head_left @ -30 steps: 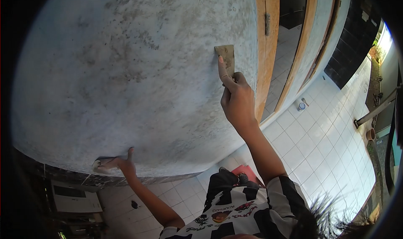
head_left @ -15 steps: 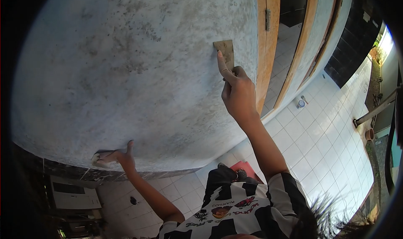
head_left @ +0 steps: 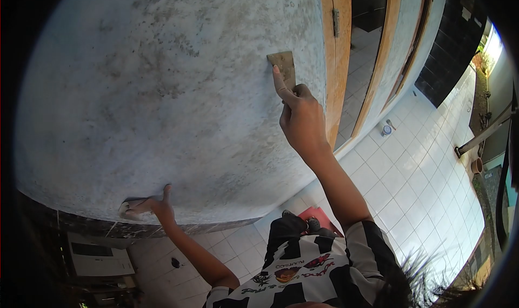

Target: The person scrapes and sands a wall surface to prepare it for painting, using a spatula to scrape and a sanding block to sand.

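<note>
A flat scraper [head_left: 285,65] with a dull, dirty blade lies against the upper right of the stained pale-blue wall [head_left: 135,102]. My right hand [head_left: 304,116] grips its lower end, index finger stretched along the blade. Low on the wall at the left, my left hand [head_left: 159,205] is closed on a light-coloured piece [head_left: 131,208], its thumb pointing up. What that piece is cannot be made out. Both hands are at the wall, far apart.
A wooden door frame [head_left: 336,64] stands right of the wall. On the white tiled floor [head_left: 400,183] are a small can [head_left: 386,130] and a brush [head_left: 391,124]. A red object [head_left: 319,217] lies near my feet. A white cabinet [head_left: 100,259] is at the lower left.
The view has shifted slightly. My right hand and the scraper appear a little further left in the picture, while my left hand stays at about the same place on the wall.
</note>
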Available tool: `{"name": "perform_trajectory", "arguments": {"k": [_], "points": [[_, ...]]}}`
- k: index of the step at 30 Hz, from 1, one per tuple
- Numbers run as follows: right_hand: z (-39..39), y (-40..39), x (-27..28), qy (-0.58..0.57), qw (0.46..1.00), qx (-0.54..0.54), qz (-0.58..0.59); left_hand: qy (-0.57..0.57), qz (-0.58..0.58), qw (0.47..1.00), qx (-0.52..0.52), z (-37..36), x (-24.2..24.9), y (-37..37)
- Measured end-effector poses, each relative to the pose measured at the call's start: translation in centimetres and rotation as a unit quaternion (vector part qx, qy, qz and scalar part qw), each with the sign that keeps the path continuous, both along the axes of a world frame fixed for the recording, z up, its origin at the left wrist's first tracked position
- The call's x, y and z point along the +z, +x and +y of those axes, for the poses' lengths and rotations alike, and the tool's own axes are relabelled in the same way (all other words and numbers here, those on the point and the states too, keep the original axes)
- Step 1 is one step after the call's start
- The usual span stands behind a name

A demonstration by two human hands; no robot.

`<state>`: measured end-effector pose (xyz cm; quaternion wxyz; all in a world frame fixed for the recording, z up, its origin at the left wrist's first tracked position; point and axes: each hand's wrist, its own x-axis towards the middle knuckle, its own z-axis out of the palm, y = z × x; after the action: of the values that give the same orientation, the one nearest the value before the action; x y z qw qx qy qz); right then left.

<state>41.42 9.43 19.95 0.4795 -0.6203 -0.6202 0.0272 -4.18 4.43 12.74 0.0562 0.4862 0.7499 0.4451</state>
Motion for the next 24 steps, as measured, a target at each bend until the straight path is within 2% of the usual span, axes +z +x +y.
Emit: {"name": "perform_trajectory", "arguments": {"k": [3,9,12,19,24], "points": [[-0.6,-0.1,0.1,0.000,1.000,0.000,0.003,-0.031,-0.020,0.999,0.002,-0.4,0.5,0.4],[-0.2,-0.2,0.3,0.032,0.999,-0.017,-0.001,-0.010,-0.004,1.000,-0.021,-0.4,0.3,0.2],[-0.6,-0.5,-0.9,0.028,1.000,-0.003,0.004,0.007,0.024,1.000,0.015,-0.3,0.2,0.2],[-0.5,-0.2,0.0,0.023,0.999,-0.024,0.001,-0.040,0.005,0.999,0.009,-0.3,0.3,-0.1],[-0.2,0.1,0.8,0.017,1.000,-0.018,0.005,0.026,0.017,0.999,-0.026,-0.2,0.1,0.4]]}}
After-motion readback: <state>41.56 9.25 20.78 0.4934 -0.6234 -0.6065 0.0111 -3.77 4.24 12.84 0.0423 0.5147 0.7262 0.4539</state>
